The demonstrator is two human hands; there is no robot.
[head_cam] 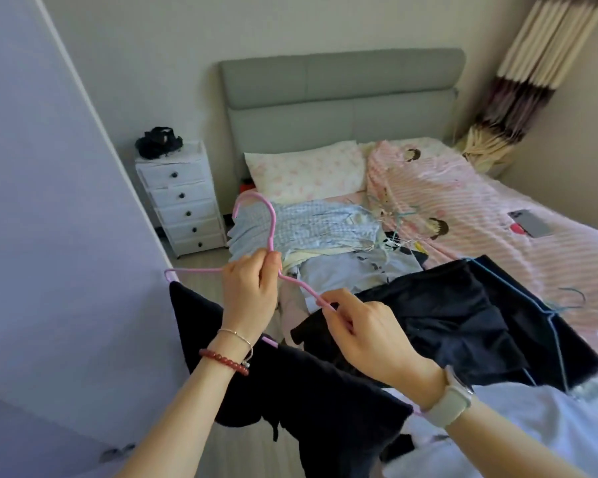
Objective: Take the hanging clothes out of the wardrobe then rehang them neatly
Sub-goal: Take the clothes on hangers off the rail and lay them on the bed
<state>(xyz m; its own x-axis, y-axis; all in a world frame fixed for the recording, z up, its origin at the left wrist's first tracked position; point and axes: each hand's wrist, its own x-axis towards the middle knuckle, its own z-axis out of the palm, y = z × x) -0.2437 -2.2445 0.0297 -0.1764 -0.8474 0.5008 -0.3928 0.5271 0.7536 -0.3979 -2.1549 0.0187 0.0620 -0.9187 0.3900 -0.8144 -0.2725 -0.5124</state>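
Observation:
A pink wire hanger (272, 222) is held up in front of me. My left hand (250, 291) grips it at the base of the hook. My right hand (366, 334) pinches its right shoulder arm together with a bit of black cloth. A black garment (311, 391) drapes from the hanger's lower bar and hangs down between my forearms. On the bed lie a blue checked garment (311, 225), pale clothes (346, 270) beneath it, and a dark navy garment (463, 312) with a blue wire hanger (554, 326) on it.
The wardrobe's pale door (49, 219) fills the left side. A white drawer unit (183, 201) with a black item on top stands by the grey headboard (339, 98). A phone (529, 222) lies on the pink striped quilt. Loose wire hangers (399, 219) rest mid-bed. A curtain (518, 81) hangs at the right.

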